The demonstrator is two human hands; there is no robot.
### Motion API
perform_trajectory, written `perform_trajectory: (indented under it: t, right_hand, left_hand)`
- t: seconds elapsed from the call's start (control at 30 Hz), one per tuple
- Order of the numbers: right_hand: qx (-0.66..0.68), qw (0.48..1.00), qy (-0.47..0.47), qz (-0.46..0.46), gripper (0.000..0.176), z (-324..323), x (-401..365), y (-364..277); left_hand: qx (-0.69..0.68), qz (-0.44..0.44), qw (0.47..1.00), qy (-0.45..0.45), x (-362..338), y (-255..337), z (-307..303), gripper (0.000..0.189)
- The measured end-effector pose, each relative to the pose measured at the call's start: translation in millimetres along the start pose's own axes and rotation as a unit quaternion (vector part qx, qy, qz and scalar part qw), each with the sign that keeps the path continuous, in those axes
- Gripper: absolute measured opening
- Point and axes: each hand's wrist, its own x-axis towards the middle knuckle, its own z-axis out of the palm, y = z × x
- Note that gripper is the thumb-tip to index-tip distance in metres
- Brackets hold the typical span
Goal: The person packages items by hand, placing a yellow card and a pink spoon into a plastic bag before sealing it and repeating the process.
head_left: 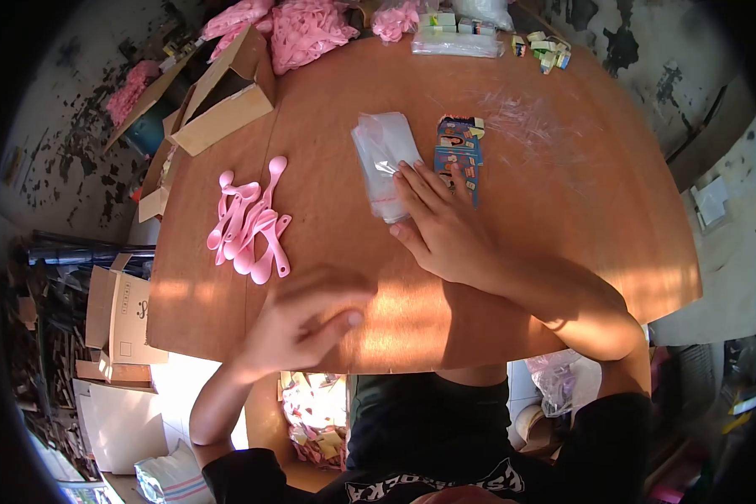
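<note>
My right hand lies with its fingers stretched out over the lower right of a stack of clear plastic bags. One fingertip reaches over a pile of blue printed cards beside the bags. My left hand, somewhat blurred, hovers over the table's near edge, thumb apart from its fingers and nothing visible between them. Beyond it, to the left, is a heap of pink plastic spoons, which it does not touch.
On the brown table an open cardboard box stands at the back left, near bags of pink items. Thin clear plastic strips lie to the right. Small boxes sit at the far edge. A box of scraps is below the near edge.
</note>
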Motion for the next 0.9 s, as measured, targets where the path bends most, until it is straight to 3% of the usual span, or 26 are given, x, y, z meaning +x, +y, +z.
perform_trajectory:
  t: [0.1, 0.23, 0.33, 0.47, 0.53, 0.6, 0.67, 0.7, 0.73, 0.8, 0.83, 0.9]
  right_hand:
    - [0.018, 1.0, 0.021, -0.006, 0.056, -3, 1, -1]
    - [0.039, 0.999, 0.035, -0.008, 0.056, -10, 3, -2]
    - [0.095, 0.992, 0.024, -0.084, 0.056, -16, 5, -2]
    - [0.154, 0.975, -0.003, -0.162, 0.053, -15, 6, -7]
    - [0.169, 0.969, 0.022, -0.178, 0.051, -15, 7, -5]
    - [0.174, 0.973, 0.005, -0.149, 0.051, -17, 7, -2]
    - [0.112, 0.993, 0.014, -0.021, 0.052, -15, 7, 7]
    - [0.121, 0.99, -0.053, 0.044, 0.06, -21, 7, 11]
    - [0.116, 0.991, -0.059, 0.041, 0.06, -25, 1, 11]
    - [0.002, 0.983, -0.166, 0.083, 0.07, -33, -22, 1]
    - [-0.034, 0.966, -0.244, 0.079, 0.08, -48, -32, -11]
    - [-0.023, 0.965, -0.257, 0.038, 0.083, -69, -59, -40]
  left_hand:
    - [0.049, -0.087, 0.992, 0.077, 40, -41, 8, 0.036]
    - [0.118, -0.017, 0.977, 0.178, 49, -96, 31, 0.051]
    - [0.204, 0.033, 0.941, 0.266, 50, -99, 38, 0.052]
    - [0.281, 0.076, 0.936, 0.197, 41, -104, 24, 0.047]
    - [0.189, 0.102, 0.97, 0.111, 38, -110, 22, 0.035]
    - [0.165, 0.089, 0.972, 0.139, 38, -111, 25, 0.025]
    - [0.068, 0.04, 0.978, 0.193, 36, -115, 27, 0.027]
    - [0.059, 0.033, 0.976, 0.205, 35, -114, 25, 0.032]
    - [0.054, 0.032, 0.975, 0.211, 33, -114, 25, 0.032]
    - [-0.064, -0.034, 0.966, 0.248, 32, -114, 26, 0.033]
    - [-0.102, -0.061, 0.962, 0.247, 32, -112, 25, 0.03]
    - [-0.118, -0.071, 0.957, 0.256, 32, -113, 23, 0.028]
